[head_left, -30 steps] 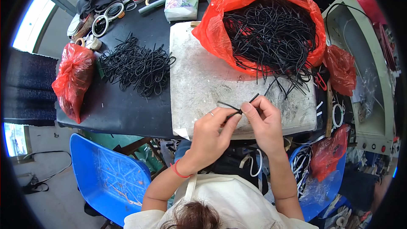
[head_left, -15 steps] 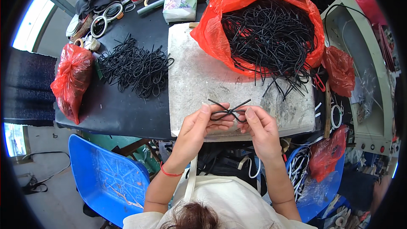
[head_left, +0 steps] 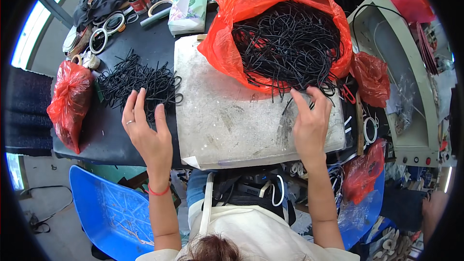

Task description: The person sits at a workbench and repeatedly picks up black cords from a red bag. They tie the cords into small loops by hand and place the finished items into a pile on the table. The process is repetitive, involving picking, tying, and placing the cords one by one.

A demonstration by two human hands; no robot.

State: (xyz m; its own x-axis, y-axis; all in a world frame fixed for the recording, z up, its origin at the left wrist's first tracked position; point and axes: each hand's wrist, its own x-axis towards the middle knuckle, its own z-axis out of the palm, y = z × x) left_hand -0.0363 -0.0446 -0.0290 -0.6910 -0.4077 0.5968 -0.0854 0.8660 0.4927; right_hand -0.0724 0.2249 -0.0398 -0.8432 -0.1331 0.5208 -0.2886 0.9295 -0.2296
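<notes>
My left hand [head_left: 149, 133] is over the near edge of the pile of knotted black cords [head_left: 137, 81], its fingers stretched out and apart. I see nothing held in it. On the right, my right hand [head_left: 311, 124] reaches to the loose black cords [head_left: 290, 43] that spill over the near rim of an open red plastic bag [head_left: 220, 43]. Its thumb and fingers are spread around the hanging cord ends; whether the fingertips touch a cord is hard to make out. Beneath lies a worn pale board [head_left: 232, 130].
A tied red bag [head_left: 71, 101] stands at the table's left edge. Tape rolls [head_left: 99, 41] and a tissue pack [head_left: 188, 9] sit at the back. Blue plastic chairs or bins [head_left: 111, 208] flank me below the table. A grey metal machine housing [head_left: 415, 130] rises at the right.
Both hands were together holding a black cord bow over the board. They have parted, left toward the knotted pile, right toward the bag. The bow has left my hands, and the view has shifted slightly.
</notes>
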